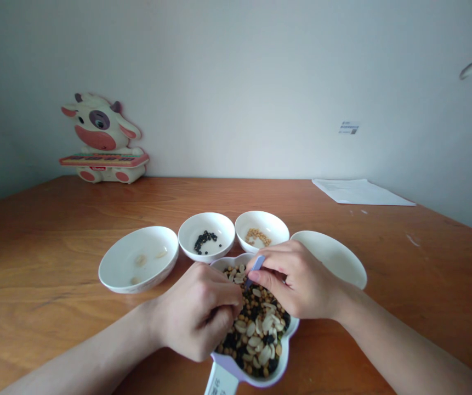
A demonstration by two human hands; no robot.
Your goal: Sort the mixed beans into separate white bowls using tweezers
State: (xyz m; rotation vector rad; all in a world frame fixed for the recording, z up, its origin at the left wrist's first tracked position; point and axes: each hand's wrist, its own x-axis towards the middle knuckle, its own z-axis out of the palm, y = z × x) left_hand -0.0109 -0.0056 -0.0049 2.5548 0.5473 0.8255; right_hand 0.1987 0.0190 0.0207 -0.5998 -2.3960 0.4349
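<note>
A lavender scalloped tray (287, 351) holds a mix of peanuts, yellow beans and black beans. Over its left side, my left hand (200, 311) is closed with the fingers curled in; whatever they may hold is hidden. Between the thumb and fingers of my right hand (297, 277) is a flat lavender plastic tool (256, 267), tilted, its lower end down among the beans. Behind the tray, one white bowl (186, 222) has black beans (205, 239) in it, and another bowl (283, 222) has yellow beans (259, 237).
At the left, a wider white bowl (110, 266) contains a few peanut pieces (140, 260). A white bowl (334, 255) is partly behind my right hand. A cow-shaped toy keyboard (104, 159) and white paper (361, 192) lie by the wall. The tray's labelled handle (221, 379) points toward me.
</note>
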